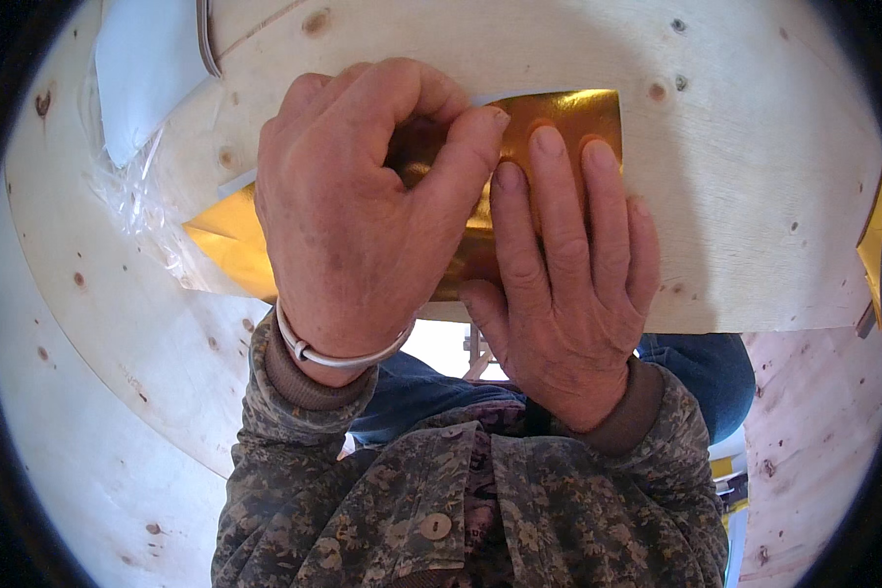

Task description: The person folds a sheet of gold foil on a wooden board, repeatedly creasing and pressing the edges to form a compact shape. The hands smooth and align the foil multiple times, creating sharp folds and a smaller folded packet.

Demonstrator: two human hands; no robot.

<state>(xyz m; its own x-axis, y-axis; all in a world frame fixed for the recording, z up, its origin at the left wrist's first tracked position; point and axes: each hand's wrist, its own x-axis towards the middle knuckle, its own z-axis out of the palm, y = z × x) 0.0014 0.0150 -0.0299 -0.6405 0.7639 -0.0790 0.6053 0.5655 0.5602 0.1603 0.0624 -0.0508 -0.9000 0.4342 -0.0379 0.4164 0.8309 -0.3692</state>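
A shiny gold foil sheet (233,240) lies on the wooden table in front of me, with a pointed left end and a squared right end. My left hand (353,206), wearing a pale bangle at the wrist, is over the sheet's middle. Its fingers are curled, with thumb and index finger pinched together at the sheet's far edge, where a sliver of white shows. My right hand (573,265) rests flat on the sheet's right part, fingers stretched out and slightly apart. Much of the sheet's middle is hidden under the hands.
At the far left lie a white sheet (147,73) and crumpled clear plastic film (152,211). More gold material (872,250) stands at the right rim beside a dark object. The pale, knotted plywood table (755,196) ends just in front of my lap.
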